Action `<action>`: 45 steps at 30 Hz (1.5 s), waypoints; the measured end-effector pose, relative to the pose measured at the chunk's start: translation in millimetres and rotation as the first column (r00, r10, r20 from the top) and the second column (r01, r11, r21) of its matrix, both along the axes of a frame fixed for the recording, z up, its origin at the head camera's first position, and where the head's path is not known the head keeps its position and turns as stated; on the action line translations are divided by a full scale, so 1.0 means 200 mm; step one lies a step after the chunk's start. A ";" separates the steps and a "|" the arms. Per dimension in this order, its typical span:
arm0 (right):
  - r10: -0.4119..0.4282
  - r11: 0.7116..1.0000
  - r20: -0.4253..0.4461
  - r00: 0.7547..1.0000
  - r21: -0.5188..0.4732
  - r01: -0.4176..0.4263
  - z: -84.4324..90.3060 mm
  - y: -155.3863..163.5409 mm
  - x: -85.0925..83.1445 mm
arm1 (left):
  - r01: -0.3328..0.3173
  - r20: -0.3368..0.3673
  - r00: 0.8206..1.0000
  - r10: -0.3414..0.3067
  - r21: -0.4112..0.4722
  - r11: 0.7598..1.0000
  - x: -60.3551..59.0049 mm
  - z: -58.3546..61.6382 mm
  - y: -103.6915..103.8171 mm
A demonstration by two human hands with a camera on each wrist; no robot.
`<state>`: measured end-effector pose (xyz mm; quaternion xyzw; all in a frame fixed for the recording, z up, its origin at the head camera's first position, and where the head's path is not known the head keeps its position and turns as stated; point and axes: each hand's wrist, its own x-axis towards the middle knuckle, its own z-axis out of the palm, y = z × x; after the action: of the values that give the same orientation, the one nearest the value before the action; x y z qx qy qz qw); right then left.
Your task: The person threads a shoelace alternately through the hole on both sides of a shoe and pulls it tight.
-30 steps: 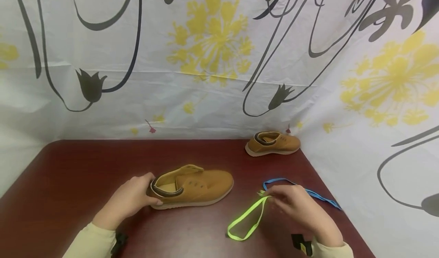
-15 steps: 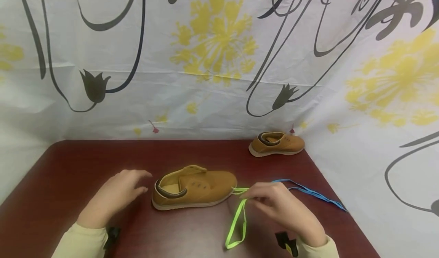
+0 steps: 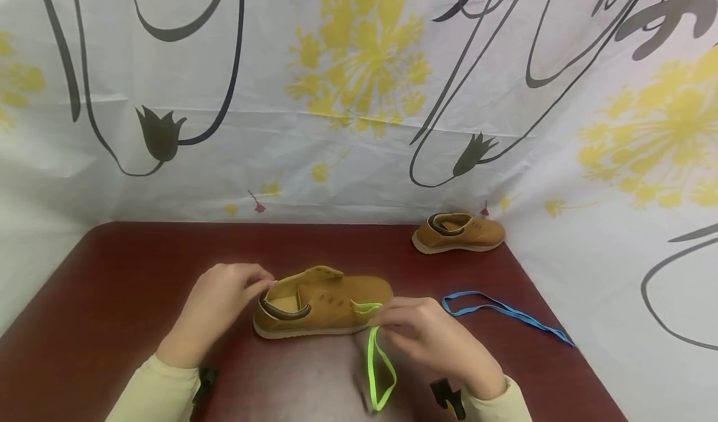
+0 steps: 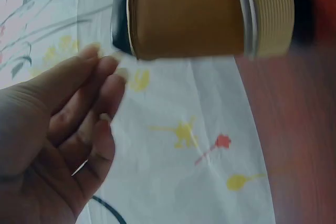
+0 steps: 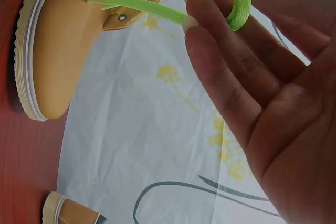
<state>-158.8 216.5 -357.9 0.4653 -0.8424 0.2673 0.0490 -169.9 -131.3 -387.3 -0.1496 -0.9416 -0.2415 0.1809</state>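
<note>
Pinching the green lace (image 3: 373,346) between thumb and fingertips, the right hand (image 3: 429,338) holds its end over the eyelets of the tan shoe (image 3: 322,302), mid-table on the dark red table (image 3: 112,297). The left hand (image 3: 215,306), fingers loosely extended, touches the shoe's heel collar. A blue lace (image 3: 505,313) lies right; a second shoe (image 3: 459,232) sits far right.

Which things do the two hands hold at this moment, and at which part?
The right hand pinches the green lace near its end, at the near shoe. The left hand holds nothing.
</note>
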 end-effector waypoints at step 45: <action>-0.535 0.829 0.205 0.820 -0.060 0.556 -0.38 -0.22 -0.20 | 0.192 0.234 0.956 -0.178 -0.040 0.981 -0.13 -0.11 0.50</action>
<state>-198.9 171.5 -433.2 0.1748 -0.9241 0.3317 0.0743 -194.9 -30.8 -410.0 -0.2136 -0.9451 -0.2436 0.0431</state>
